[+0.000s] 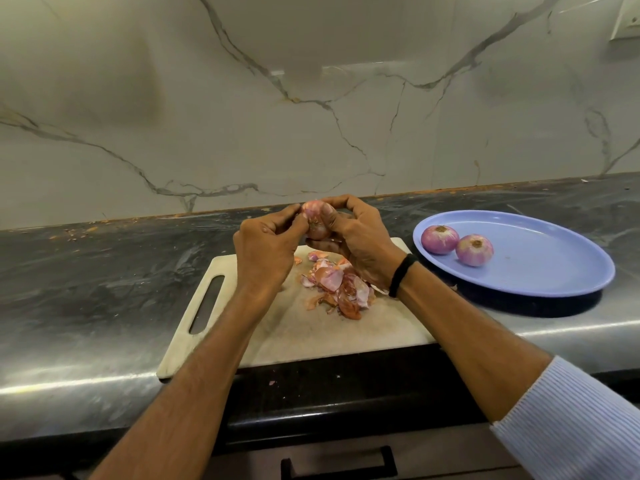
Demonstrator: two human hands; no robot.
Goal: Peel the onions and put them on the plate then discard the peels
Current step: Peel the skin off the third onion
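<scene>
One onion (316,221) gripped up off the cutting board (311,334) between both hands, in front of the marble wall (311,116). Left hand (266,247) curled, thumb and fingertips pinching the onion's near left face. Right hand (360,237) cupped round the right side, fingers arched over the top, thumb pressed on the front. Most of the onion hidden behind fingers and thumbs, only a pinkish patch with a brown root end showing; amount of skin left impossible to judge.

Heap of peels (341,289) on the board below the hands, pink and brown, right edge covered by the right wrist. Board pale and stained, slot handle at the left, near edge overhanging the front of the counter (86,271).

Two peeled onions (440,239) (474,250) close together, root ends up, on the left part of a blue plate (554,271) just right of the board; touching or not, unclear.

Black band (401,275) on the right wrist. Striped sleeve (581,420) at lower right, cut off by the frame edge. Small scraps along the counter's back edge, too small to identify. Pale wall fitting (627,19) at the top right corner, mostly out of frame. Dark drawer handle (339,462) at the bottom edge, only partly in view.
</scene>
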